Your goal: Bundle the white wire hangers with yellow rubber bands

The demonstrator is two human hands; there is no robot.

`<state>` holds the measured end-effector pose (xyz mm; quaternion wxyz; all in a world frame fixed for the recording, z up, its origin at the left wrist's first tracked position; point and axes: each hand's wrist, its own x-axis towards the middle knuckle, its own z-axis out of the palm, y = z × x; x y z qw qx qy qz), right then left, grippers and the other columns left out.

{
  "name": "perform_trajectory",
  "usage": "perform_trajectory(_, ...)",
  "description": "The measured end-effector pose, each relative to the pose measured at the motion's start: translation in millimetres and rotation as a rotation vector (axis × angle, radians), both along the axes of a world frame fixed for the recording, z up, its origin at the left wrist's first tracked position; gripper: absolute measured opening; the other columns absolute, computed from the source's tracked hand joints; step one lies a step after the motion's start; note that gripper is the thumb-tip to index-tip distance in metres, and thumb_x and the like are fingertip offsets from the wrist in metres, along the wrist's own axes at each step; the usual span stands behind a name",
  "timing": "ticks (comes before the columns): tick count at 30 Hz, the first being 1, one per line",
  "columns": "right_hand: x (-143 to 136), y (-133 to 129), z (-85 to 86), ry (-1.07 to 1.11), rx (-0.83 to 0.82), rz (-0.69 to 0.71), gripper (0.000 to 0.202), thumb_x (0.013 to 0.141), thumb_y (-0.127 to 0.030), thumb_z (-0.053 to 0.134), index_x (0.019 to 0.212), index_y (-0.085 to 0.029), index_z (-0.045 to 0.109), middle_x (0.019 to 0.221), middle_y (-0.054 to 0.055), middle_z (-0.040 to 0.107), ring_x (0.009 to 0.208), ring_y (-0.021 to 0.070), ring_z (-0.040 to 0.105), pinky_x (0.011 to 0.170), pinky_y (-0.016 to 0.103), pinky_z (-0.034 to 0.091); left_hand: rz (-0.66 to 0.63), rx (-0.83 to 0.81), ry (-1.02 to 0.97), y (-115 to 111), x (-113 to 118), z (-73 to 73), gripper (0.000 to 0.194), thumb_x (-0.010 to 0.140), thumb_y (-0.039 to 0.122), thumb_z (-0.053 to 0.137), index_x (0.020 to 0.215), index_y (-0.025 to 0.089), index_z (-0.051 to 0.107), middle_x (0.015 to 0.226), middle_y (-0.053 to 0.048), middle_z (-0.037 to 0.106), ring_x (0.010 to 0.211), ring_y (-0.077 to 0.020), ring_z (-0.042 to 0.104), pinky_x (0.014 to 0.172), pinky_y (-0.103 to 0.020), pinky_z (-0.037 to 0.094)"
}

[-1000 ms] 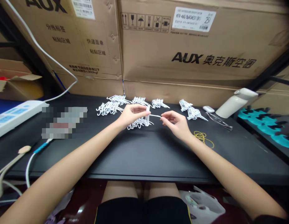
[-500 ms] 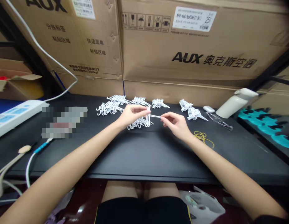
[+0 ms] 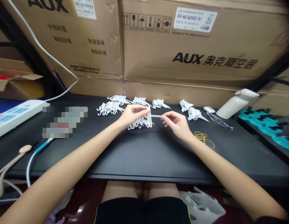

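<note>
Between my hands are thin white hooks (image 3: 149,120), bent like wire. My left hand (image 3: 134,115) is closed, pinching them at their upper end between thumb and fingers. The thumb and fingertips of my right hand (image 3: 174,122) are closed on the straight white end that sticks out to the right. Under and behind my left hand lies a pile of white hooks (image 3: 135,124), partly covered by the fingers. More bunches of white hooks (image 3: 109,108) lie behind to the left, with a small bunch (image 3: 159,103) behind my hands and another (image 3: 194,113) to the right.
Yellow rubber bands (image 3: 202,138) lie by my right forearm. Glasses (image 3: 220,122) and a white bottle (image 3: 236,104) are at the back right. Large cardboard boxes (image 3: 193,43) wall off the back. A power strip (image 3: 20,115) and a blurred flat object (image 3: 65,123) are on the left.
The hooks between my hands have turned slightly, and more of their bent ends show below my left fingers. Both hands keep their hold in nearly the same place.
</note>
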<state>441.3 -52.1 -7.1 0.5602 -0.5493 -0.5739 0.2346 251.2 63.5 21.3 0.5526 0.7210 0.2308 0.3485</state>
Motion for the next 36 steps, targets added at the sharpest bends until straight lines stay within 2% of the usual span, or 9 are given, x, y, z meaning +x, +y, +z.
perform_trajectory(21,1.1,1.3,0.4,0.033,0.039,-0.045,0.020,0.080,-0.036,0.065,0.082,-0.017,0.067,0.072,0.003,0.067,0.063,0.0130,0.061,0.053,0.024,0.050,-0.014,-0.014,-0.016,0.9,0.6,-2.9,0.030,0.071,0.037,0.073,0.086,0.011,0.072,0.084,-0.009,0.073,0.072,-0.0172,0.069,0.075,-0.030,0.055)
perform_trajectory(30,-2.0,1.4,-0.3,0.019,0.073,-0.088,0.020,0.079,-0.037,0.066,0.081,-0.017,0.069,0.073,0.005,0.069,0.069,0.0172,0.064,0.052,0.026,0.051,-0.021,-0.018,-0.024,1.8,1.6,-4.0,0.030,0.069,0.037,0.075,0.085,0.012,0.071,0.081,-0.007,0.073,0.071,-0.0177,0.069,0.074,-0.031,0.055)
perform_trajectory(36,-1.2,2.7,0.0,0.075,0.006,-0.047,0.023,0.076,-0.039,0.068,0.081,-0.017,0.069,0.072,0.005,0.069,0.063,0.0153,0.062,0.050,0.026,0.050,-0.009,-0.042,-0.029,2.0,1.5,-5.4,0.030,0.067,0.036,0.076,0.084,0.012,0.070,0.082,-0.008,0.072,0.069,-0.0175,0.069,0.073,-0.031,0.055)
